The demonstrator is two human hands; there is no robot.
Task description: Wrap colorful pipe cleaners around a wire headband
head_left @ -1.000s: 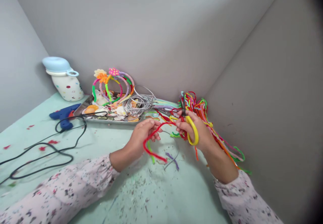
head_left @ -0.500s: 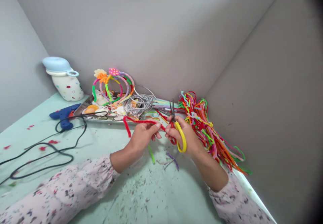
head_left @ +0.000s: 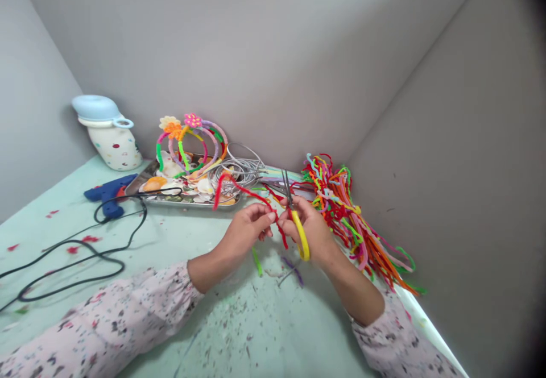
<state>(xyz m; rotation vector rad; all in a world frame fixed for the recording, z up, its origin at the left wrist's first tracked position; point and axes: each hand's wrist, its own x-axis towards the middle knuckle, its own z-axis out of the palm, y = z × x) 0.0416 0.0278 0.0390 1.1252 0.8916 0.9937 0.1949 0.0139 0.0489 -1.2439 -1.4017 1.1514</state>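
Observation:
Between thumb and fingers, my left hand (head_left: pixel 247 229) pinches a red fuzzy stem (head_left: pixel 241 186). One part of the stem arches up and left over the tray's front edge, and a short end hangs down between the hands. My right hand (head_left: pixel 310 224) is closed around scissors with a yellow handle (head_left: pixel 302 237), their dark blades pointing up and away from me. Its fingertips are close to the stem; whether they touch it I cannot tell. On the table below lie a green piece (head_left: pixel 256 262) and a purple piece (head_left: pixel 292 269).
A metal tray (head_left: pixel 196 204) holds shells, grey wire coils and flowered fuzzy hoops. Left of it are a blue glue gun (head_left: pixel 111 191), its black cord (head_left: pixel 121 258) and a white bottle (head_left: pixel 115 145). Many coloured stems (head_left: pixel 341 207) lie at the right by the wall.
The red stem's left part has risen into an arch, and its other end now hangs down between the hands. The scissors have tilted slightly left.

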